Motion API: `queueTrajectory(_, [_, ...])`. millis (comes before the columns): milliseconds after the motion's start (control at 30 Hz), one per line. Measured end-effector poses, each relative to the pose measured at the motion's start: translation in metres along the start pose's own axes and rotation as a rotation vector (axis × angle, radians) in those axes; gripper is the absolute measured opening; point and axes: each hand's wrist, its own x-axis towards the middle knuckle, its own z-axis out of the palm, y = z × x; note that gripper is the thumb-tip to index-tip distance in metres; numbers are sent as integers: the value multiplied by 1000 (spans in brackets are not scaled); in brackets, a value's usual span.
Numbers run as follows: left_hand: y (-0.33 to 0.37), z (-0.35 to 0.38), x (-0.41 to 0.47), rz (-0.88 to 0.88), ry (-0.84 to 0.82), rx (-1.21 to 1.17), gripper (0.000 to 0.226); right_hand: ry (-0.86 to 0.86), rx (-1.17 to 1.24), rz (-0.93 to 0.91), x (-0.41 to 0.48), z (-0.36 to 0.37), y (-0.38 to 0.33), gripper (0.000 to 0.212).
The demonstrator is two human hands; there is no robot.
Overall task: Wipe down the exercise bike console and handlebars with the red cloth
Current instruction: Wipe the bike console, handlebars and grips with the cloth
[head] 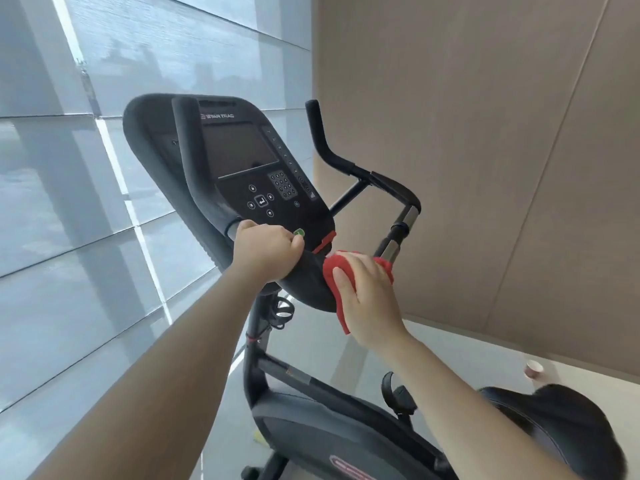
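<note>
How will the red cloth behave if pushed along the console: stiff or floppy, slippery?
Probably floppy: the red cloth bunches under the right hand and one corner hangs down. It likely slides easily, since the console edge looks smooth.

We find open air in the upper right of the frame, between the console [242, 157] and the tan wall [485, 150], crossed only by the black handlebar [318, 129]. At centre, our left hand [266, 249], gripping the console's lower edge, and our right hand [369, 299], holding the red cloth [333, 277] there, crowd the gap. The saddle [554, 427] blocks the lower right; the bike frame [311, 427] fills the bottom centre.
</note>
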Motion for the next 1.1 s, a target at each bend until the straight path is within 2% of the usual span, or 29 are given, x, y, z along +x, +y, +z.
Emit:
queueTrajectory(67, [-1, 1, 0, 5, 3, -2, 50, 3, 11, -32, -7, 1, -2, 36])
queueTrajectory(300, [-3, 4, 1, 12, 10, 9, 48, -156, -90, 64, 22, -6, 7, 43])
queueTrajectory(433, [-4, 6, 2, 9, 28, 18, 48, -127, -132, 6, 15, -7, 5, 45])
queueTrajectory(600, [-3, 6, 3, -14, 30, 31, 51, -86, -2, -31, 1, -2, 11, 45])
queueTrajectory(833, [-2, 5, 3, -25, 7, 31, 50, -277, 20, 46, 42, -17, 17, 43])
queueTrajectory(1100, [-4, 7, 0, -14, 52, 46, 43, -162, -59, -20, 30, -13, 16, 41])
